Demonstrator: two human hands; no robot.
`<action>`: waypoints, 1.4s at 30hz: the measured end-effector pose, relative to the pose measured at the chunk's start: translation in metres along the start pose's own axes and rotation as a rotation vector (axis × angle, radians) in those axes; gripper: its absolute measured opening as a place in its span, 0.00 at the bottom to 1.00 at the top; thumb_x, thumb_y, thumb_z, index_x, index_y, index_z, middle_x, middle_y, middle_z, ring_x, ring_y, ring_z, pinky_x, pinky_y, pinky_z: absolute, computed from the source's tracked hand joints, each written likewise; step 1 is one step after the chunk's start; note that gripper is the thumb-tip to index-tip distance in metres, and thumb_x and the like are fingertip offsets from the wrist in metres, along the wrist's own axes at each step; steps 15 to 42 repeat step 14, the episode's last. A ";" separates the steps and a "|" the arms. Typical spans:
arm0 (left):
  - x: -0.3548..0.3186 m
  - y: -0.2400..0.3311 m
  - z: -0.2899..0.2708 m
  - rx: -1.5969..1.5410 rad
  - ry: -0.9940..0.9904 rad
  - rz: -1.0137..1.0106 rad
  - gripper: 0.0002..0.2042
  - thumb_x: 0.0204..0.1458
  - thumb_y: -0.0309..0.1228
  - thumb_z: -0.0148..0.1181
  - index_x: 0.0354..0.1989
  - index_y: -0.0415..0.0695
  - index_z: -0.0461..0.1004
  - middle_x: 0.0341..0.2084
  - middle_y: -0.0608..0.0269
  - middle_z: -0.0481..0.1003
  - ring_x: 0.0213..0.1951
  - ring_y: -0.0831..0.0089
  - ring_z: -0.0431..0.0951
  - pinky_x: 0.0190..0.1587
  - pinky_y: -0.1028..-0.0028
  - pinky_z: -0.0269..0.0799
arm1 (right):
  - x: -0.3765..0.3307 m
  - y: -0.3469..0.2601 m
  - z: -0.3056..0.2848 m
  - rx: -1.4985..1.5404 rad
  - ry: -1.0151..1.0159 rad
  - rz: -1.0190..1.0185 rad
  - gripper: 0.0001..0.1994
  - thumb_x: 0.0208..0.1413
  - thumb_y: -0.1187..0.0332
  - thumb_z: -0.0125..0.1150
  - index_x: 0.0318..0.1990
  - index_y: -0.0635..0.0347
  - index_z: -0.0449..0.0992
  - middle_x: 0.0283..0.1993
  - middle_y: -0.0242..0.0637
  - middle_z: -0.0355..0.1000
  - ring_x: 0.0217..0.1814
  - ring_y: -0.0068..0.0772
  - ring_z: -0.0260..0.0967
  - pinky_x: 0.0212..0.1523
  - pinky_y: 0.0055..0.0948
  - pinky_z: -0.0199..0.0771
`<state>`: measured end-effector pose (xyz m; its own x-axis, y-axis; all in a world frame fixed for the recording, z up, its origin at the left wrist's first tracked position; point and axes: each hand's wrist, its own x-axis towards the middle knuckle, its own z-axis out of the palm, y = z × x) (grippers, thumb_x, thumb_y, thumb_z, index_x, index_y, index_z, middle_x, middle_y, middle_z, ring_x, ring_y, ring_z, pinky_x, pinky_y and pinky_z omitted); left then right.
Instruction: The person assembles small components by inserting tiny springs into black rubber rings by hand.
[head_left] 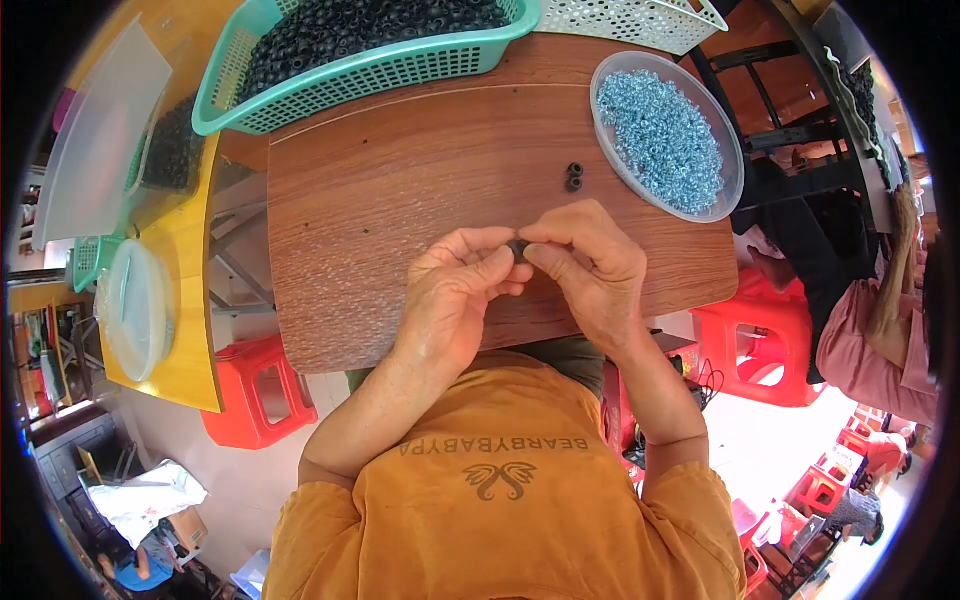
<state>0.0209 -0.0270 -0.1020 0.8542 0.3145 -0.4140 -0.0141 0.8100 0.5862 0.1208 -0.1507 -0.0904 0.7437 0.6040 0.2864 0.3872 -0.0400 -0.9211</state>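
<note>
Over the near part of the brown table point(420, 150), both my hands meet at the fingertips. Between thumb and fingers, my left hand point(450, 290) pinches a small dark round part point(517, 250). My right hand point(598, 262) is closed in a pinch at that part's right side; whether it also grips a tinier piece is hidden. Two small black ring-like parts point(574, 177) stand close together beyond my right hand. Farther right, a clear round bowl point(733, 165) holds a heap of tiny shiny light-blue pieces point(662, 135).
A green basket point(370, 88) full of black ring-like parts point(370, 35) spans the far left edge. Behind, a white perforated basket point(640, 22) adjoins it. Red stools point(765, 340) stand beside the table; a yellow table point(190, 310) is at left. Another person's arm point(895, 270) shows at right.
</note>
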 end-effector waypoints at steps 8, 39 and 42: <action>-0.001 0.000 -0.002 0.061 -0.012 -0.001 0.07 0.51 0.20 0.59 0.38 0.35 0.73 0.30 0.56 0.77 0.31 0.69 0.79 0.35 0.75 0.72 | -0.004 0.002 0.000 -0.034 0.003 -0.104 0.10 0.40 0.83 0.63 0.32 0.61 0.78 0.31 0.35 0.71 0.35 0.33 0.67 0.36 0.28 0.68; -0.002 0.000 -0.003 0.029 -0.015 -0.033 0.07 0.51 0.20 0.60 0.38 0.36 0.73 0.31 0.55 0.77 0.31 0.68 0.79 0.36 0.74 0.72 | -0.006 0.003 -0.001 0.033 -0.008 -0.076 0.10 0.41 0.84 0.62 0.32 0.61 0.78 0.31 0.36 0.71 0.36 0.33 0.67 0.36 0.28 0.68; -0.002 0.000 -0.003 0.029 -0.015 -0.033 0.07 0.51 0.20 0.60 0.38 0.36 0.73 0.31 0.55 0.77 0.31 0.68 0.79 0.36 0.74 0.72 | -0.006 0.003 -0.001 0.033 -0.008 -0.076 0.10 0.41 0.84 0.62 0.32 0.61 0.78 0.31 0.36 0.71 0.36 0.33 0.67 0.36 0.28 0.68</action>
